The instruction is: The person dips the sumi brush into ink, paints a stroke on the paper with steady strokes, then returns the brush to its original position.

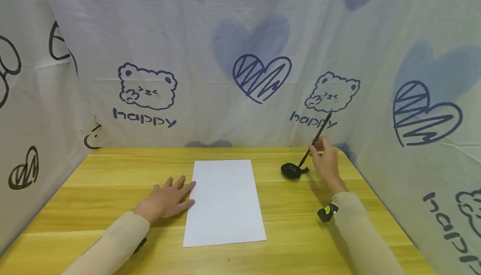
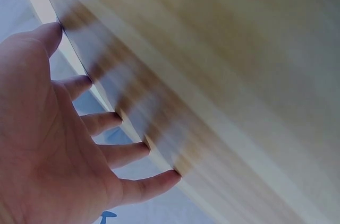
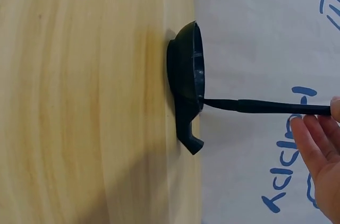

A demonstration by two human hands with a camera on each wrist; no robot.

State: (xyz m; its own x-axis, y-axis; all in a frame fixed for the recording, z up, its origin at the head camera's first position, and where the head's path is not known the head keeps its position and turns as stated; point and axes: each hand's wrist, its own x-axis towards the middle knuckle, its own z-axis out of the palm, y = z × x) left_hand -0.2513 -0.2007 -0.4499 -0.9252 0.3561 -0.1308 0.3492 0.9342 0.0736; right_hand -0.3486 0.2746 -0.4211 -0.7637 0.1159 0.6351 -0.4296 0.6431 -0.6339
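Observation:
My right hand (image 1: 326, 160) pinches a dark writing brush (image 1: 319, 133) by its handle. The brush slants, its tip down at the rim of a small black ink dish (image 1: 290, 171). In the right wrist view the bristles (image 3: 220, 104) meet the near side of the dish (image 3: 186, 65), beside its short bent handle (image 3: 188, 139). A blank white sheet of paper (image 1: 223, 202) lies left of the dish. With fingers spread, my left hand (image 1: 165, 200) lies at the sheet's left edge; its fingertips touch down in the left wrist view (image 2: 58, 123).
The things lie on a yellow wood-grain table (image 1: 94, 191). A pale cloth (image 1: 203, 58) printed with hearts, bears and lettering hangs behind the table and along both sides. Dark wrist straps (image 1: 327, 212) sit at both cuffs.

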